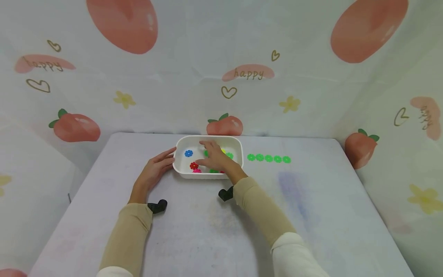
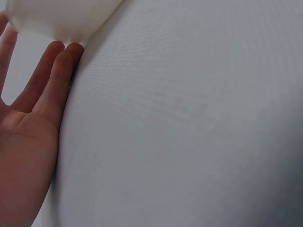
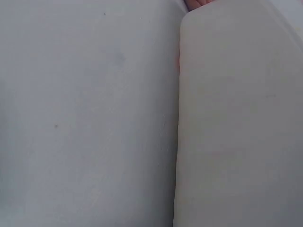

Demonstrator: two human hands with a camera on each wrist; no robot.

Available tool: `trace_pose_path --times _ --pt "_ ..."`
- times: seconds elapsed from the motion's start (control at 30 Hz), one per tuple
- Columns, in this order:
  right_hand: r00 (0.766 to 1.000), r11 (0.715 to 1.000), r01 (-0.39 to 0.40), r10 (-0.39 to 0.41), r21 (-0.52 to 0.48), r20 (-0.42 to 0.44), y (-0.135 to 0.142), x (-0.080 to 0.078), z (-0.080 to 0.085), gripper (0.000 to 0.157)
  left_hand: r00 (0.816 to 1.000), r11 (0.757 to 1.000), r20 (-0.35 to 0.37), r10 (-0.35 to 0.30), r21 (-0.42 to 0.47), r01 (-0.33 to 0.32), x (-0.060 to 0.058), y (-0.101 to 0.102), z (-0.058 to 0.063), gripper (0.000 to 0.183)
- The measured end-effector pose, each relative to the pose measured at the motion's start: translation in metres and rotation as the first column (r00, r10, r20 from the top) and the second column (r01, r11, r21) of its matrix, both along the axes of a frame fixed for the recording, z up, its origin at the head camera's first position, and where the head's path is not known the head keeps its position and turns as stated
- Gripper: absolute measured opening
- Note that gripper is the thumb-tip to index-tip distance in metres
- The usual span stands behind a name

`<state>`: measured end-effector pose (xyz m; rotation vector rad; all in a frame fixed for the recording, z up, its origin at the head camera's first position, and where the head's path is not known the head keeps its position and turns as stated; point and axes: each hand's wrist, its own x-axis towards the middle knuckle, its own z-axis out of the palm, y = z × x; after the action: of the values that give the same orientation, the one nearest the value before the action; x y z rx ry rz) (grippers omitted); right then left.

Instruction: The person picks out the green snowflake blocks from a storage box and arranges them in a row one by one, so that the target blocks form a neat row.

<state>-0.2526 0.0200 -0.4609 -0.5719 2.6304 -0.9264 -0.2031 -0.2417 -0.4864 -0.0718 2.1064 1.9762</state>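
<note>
A white plastic tray (image 1: 207, 176) sits near the back of the table, holding several flower-shaped discs. Among them are a blue disc (image 1: 188, 153), a red disc (image 1: 194, 166), a pink disc (image 1: 197, 171) and a green disc (image 1: 230, 155). With extended fingers, my left hand (image 1: 154, 172) touches the tray's left end; the left wrist view shows the fingertips against its wall (image 2: 61, 21). My right hand (image 1: 218, 157) reaches over the tray, thumb and forefinger spread apart, nothing visible between them. That hand covers part of the contents. In the right wrist view the tray wall (image 3: 236, 113) fills the right side.
Several green flower-shaped discs (image 1: 268, 158) lie in a row on the table right of the tray. Behind the table hangs a printed cloth (image 1: 187, 88). A black wrist camera (image 1: 158, 206) sits on the left wrist, another (image 1: 226, 194) on the right.
</note>
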Motion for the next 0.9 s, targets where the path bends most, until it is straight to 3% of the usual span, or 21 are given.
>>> trace_pose_path --times 0.37,0.7,0.9 --pt "0.997 0.994 0.059 -0.055 -0.088 0.053 0.000 -0.004 -0.006 0.065 1.000 1.000 0.013 -0.006 -0.008 0.006 0.000 0.002 0.004 0.055" --pt "0.998 0.999 0.048 -0.048 -0.008 0.027 0.001 0.000 -0.005 0.048 0.999 1.000 0.038 -0.019 0.014 0.019 0.010 0.008 0.023 0.057" --pt "0.996 0.996 0.084 -0.085 0.024 0.025 0.001 0.000 -0.004 0.035 1.000 1.000 0.027 -0.013 0.012 0.013 0.005 0.005 0.014 0.057"
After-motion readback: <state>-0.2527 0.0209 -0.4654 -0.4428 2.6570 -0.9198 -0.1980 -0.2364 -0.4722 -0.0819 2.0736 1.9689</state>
